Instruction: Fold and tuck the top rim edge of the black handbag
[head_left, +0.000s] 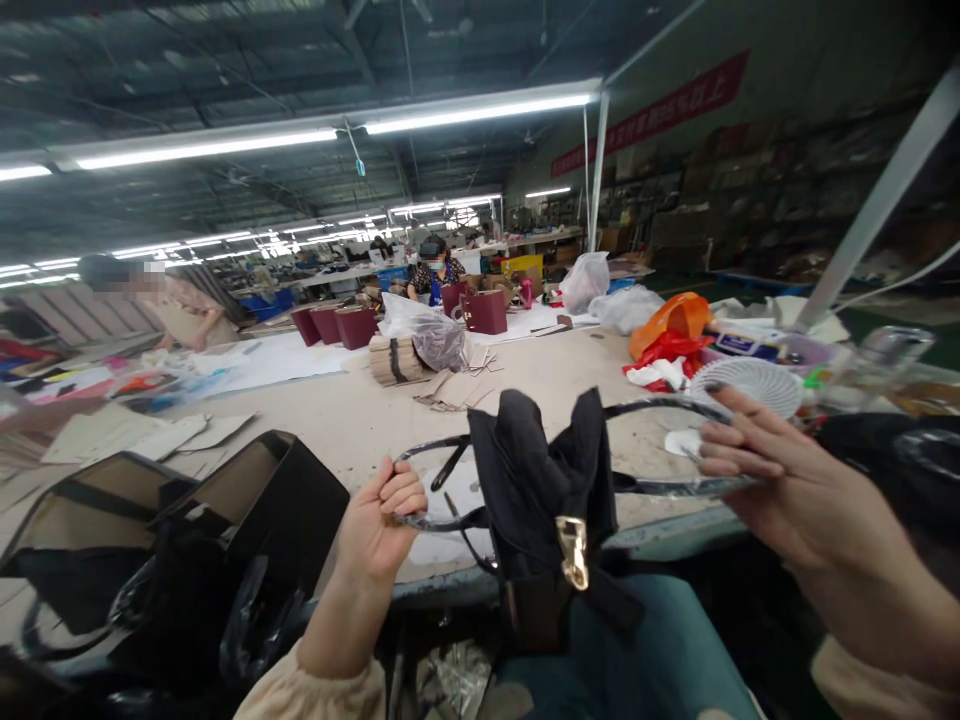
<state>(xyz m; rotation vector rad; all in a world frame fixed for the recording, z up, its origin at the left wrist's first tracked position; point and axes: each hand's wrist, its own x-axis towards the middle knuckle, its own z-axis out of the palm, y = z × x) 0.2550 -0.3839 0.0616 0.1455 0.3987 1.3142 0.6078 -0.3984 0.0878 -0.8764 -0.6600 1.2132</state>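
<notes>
A black handbag with a gold clasp rests on my lap at the table's near edge. Its two long black straps, wrapped in clear film, are pulled apart sideways. My left hand is closed round the left ends of the straps. My right hand grips the right ends, fingers curled over them.
Open black boxes and black bags lie at my left. The wide work table carries cardboard pieces, a cardboard stack, plastic bags, maroon boxes, an orange bag and a white fan. Other people work at the far side.
</notes>
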